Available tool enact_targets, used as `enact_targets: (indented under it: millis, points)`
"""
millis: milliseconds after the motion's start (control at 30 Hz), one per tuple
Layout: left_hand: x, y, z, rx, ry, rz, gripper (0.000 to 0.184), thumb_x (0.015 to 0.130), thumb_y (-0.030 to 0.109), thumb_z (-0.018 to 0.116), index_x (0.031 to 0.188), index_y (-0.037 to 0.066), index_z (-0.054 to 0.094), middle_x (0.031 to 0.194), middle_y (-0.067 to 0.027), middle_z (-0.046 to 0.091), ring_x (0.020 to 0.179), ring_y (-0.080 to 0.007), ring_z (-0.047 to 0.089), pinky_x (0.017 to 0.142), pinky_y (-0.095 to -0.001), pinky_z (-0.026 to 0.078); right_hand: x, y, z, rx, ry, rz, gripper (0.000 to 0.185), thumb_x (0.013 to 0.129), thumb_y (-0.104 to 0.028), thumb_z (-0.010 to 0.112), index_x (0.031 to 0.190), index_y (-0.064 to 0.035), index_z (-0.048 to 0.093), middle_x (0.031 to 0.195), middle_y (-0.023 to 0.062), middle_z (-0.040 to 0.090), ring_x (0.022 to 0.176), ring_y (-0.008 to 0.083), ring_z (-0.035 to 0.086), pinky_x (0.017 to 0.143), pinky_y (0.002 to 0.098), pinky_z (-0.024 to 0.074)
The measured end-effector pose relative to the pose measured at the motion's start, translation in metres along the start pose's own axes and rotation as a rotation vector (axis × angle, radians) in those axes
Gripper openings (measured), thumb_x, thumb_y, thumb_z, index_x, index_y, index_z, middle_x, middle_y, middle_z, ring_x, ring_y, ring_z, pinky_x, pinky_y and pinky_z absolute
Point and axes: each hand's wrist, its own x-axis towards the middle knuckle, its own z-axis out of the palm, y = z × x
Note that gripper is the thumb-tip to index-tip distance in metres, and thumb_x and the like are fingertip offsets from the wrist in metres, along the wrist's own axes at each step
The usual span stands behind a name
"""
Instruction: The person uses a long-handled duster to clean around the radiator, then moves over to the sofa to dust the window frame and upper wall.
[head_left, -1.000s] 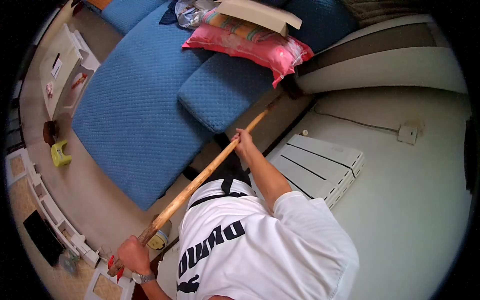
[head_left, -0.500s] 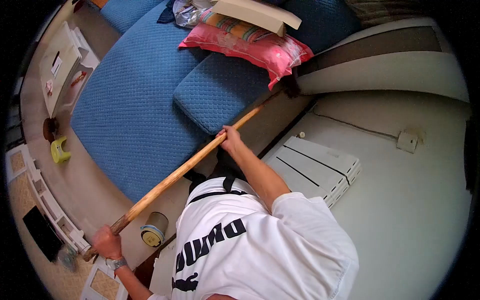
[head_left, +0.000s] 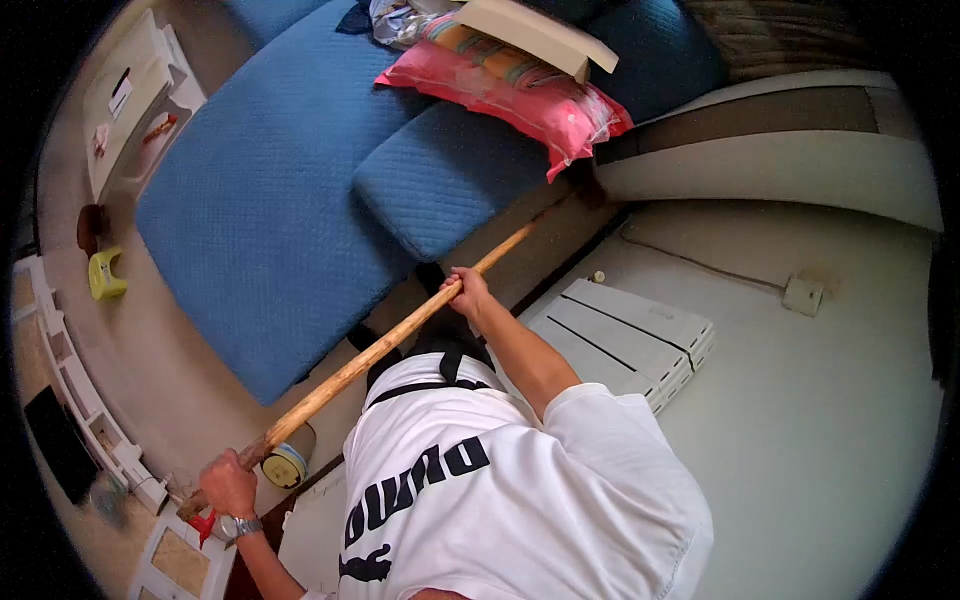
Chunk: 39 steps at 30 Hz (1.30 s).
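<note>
A long wooden pole (head_left: 375, 352) runs slantwise across the view. At its far end is a dark, bristly-looking head (head_left: 588, 186), low by the wall and the sofa's end; whether it is a broom or a mop I cannot tell. My left hand (head_left: 229, 484), with a metal watch on the wrist, is wrapped round the pole near its close end. Further along, my right hand (head_left: 466, 293) grips the pole around its middle, beside the blue sofa cushion (head_left: 455, 180). Something small and red (head_left: 203, 526) shows by my left wrist.
A blue quilted sofa (head_left: 270, 200) carries a pink pillow (head_left: 500, 105) and an open cardboard box (head_left: 540, 35). White folded panels (head_left: 620, 335) stand by the wall on the right. A bin (head_left: 286, 467) sits near my left hand. A yellow-green stool (head_left: 105, 275) is further left.
The view has shifted slightly. My left hand and the pole have moved a little to the right, now partly covering the bin. My right hand sits slightly lower in view. Both grips stay closed.
</note>
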Motion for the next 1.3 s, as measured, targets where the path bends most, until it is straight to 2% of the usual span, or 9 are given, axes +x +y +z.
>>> enact_targets:
  millis: [167,333,400,467,733,800,967,1133,1300]
  points:
    - [-0.023,-0.069,0.082,0.005,0.088,-0.032,0.016,0.060,0.009,0.068,0.063,0.009,0.052,0.060,-0.0105,0.055,0.058,-0.0320,0.055,0.054,-0.0420,0.042,-0.033,0.064,0.008,-0.016,-0.004,-0.052,0.025,0.081,-0.010,0.053,0.061,-0.0110,0.039,0.052,0.0033,0.037,0.048,0.0199,0.041,0.057,0.0367,0.0429]
    - [-0.046,-0.123,0.150,0.005,0.112,-0.045,0.019,0.058,0.010,0.068,0.064,0.009,0.050,0.063,-0.0095,0.054,0.063,-0.0314,0.054,0.059,-0.0404,0.041,-0.082,0.113,0.022,0.027,-0.029,-0.031,0.026,0.085,-0.018,0.053,0.064,-0.0114,0.039,0.050,0.0039,0.035,0.050,0.0199,0.038,0.059,0.0371,0.0406]
    - [-0.055,-0.148,0.183,0.009,0.219,-0.036,0.017,0.060,0.010,0.066,0.064,0.009,0.049,0.063,-0.0097,0.053,0.062,-0.0314,0.053,0.059,-0.0404,0.041,-0.096,0.134,0.021,0.050,-0.035,-0.026,0.028,0.086,-0.022,0.053,0.065,-0.0117,0.038,0.050,0.0041,0.035,0.050,0.0201,0.037,0.059,0.0371,0.0397]
    - [-0.061,-0.168,0.206,-0.016,0.232,-0.026,0.016,0.061,0.010,0.064,0.064,0.009,0.049,0.063,-0.0098,0.053,0.061,-0.0313,0.053,0.059,-0.0407,0.041,-0.110,0.152,0.018,0.054,-0.135,-0.061,0.029,0.089,-0.027,0.051,0.070,-0.0111,0.037,0.053,0.0042,0.036,0.051,0.0204,0.038,0.060,0.0392,0.0400]
    - [-0.094,-0.204,0.293,-0.141,0.208,-0.063,0.012,0.065,0.010,0.061,0.064,0.010,0.049,0.063,-0.0087,0.051,0.063,-0.0306,0.053,0.059,-0.0414,0.040,-0.189,0.207,0.018,0.028,-0.170,-0.142,0.034,0.090,-0.028,0.050,0.062,-0.0126,0.037,0.049,0.0039,0.034,0.049,0.0202,0.037,0.062,0.0390,0.0391]
    - [-0.099,-0.208,0.309,-0.249,0.317,0.006,0.012,0.067,0.010,0.060,0.063,0.010,0.048,0.063,-0.0093,0.050,0.062,-0.0314,0.052,0.057,-0.0424,0.039,-0.207,0.216,0.017,-0.012,-0.224,-0.225,0.034,0.090,-0.027,0.049,0.062,-0.0126,0.037,0.049,0.0040,0.035,0.048,0.0203,0.037,0.062,0.0392,0.0396]
    - [-0.099,-0.200,0.319,-0.248,0.241,-0.013,0.011,0.068,0.012,0.060,0.064,0.009,0.050,0.064,-0.0109,0.053,0.063,-0.0337,0.053,0.058,-0.0438,0.040,-0.232,0.213,0.014,-0.045,-0.288,-0.229,0.032,0.090,-0.026,0.049,0.063,-0.0121,0.040,0.052,0.0052,0.038,0.053,0.0202,0.040,0.065,0.0399,0.0403]
    - [-0.103,-0.205,0.330,-0.199,0.141,-0.036,0.014,0.065,0.010,0.062,0.067,0.008,0.048,0.067,-0.0105,0.052,0.067,-0.0332,0.053,0.060,-0.0434,0.039,-0.196,0.152,0.001,0.013,-0.215,-0.347,0.023,0.090,-0.027,0.052,0.074,-0.0118,0.044,0.056,0.0041,0.040,0.056,0.0208,0.043,0.065,0.0412,0.0422]
    - [-0.087,-0.191,0.273,-0.174,0.226,-0.041,0.020,0.059,0.003,0.066,0.064,0.007,0.047,0.062,-0.0135,0.050,0.066,-0.0358,0.051,0.060,-0.0437,0.039,-0.141,0.128,-0.005,0.036,-0.148,-0.205,0.024,0.090,-0.025,0.051,0.073,-0.0111,0.039,0.058,0.0036,0.039,0.053,0.0197,0.041,0.062,0.0393,0.0419]
